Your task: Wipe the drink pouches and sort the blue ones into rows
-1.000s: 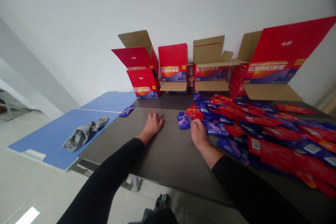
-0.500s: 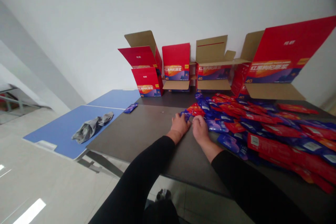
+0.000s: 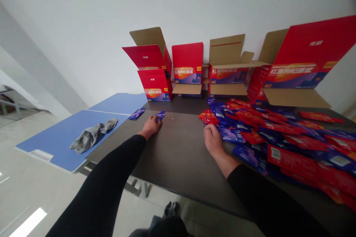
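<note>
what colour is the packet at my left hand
The packet is blue-purple, in the head view.

The left hand (image 3: 151, 126) partly covers a blue packet (image 3: 161, 115). The right edge cuts off the packet pile (image 3: 289, 128).

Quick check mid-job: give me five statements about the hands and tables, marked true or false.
1. The left hand holds a blue sachet. True.
2. The cloth lies on the dark table. False: the cloth lies on the blue table.
3. The pile mixes red and blue sachets. True.
4. The right hand is beside the cloth. False: the right hand is beside the pile.
5. The rightmost box has open flaps. True.
</note>
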{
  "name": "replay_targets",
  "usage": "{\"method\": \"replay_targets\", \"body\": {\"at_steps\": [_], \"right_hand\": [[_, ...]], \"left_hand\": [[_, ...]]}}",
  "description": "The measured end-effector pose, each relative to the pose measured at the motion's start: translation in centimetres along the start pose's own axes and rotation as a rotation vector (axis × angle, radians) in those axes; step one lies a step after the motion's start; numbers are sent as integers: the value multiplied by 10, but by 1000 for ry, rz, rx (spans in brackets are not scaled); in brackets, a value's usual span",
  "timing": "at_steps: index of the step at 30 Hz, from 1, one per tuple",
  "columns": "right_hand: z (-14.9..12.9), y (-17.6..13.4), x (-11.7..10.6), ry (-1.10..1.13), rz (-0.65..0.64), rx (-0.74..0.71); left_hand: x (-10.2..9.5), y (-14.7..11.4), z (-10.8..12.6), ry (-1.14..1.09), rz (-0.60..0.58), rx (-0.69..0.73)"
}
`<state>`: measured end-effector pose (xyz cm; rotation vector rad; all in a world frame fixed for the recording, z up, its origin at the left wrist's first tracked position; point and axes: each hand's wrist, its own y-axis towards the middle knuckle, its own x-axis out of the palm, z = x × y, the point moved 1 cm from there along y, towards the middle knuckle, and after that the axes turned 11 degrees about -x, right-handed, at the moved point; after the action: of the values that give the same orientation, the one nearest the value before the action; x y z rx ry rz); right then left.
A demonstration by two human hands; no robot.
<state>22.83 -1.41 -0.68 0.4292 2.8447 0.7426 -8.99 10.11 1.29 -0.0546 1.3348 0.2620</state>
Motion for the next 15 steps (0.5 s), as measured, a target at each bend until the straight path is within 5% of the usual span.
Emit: {"method": "replay_targets", "body": {"at_steps": [7,15], "right_hand": [[3,-1,-1,-6,-11,-1],[8,-3,0,3,-29,11]], "left_hand": [[-13,29,-53,-12,33,-55],[-18,40,-61,-35,47,-120]]}}
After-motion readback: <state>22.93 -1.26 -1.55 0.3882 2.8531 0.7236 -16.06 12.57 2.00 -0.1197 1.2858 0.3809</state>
